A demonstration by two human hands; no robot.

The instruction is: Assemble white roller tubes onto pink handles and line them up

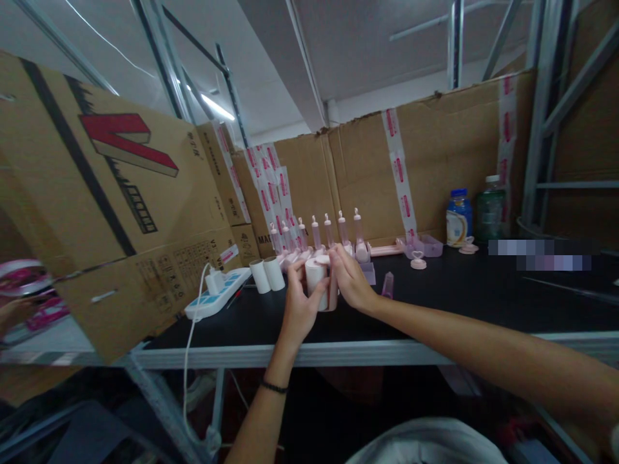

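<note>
The grip of the left hand [300, 308] is closed around a white cylinder [316, 283], whose long axis stands nearly upright. Just to its right is a pink piece [333, 291], nearer to the right hand [355, 283]; whether this grip is closed on it, I cannot tell. Both things are above the front of the worktop [435, 306], before a row of pink parts [315, 237].

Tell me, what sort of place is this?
It looks like a small workshop or assembly station, though I can't be sure: a black-topped workbench, taped cardboard walls around it, and a row of similar pink pieces lined up at the back.
</note>
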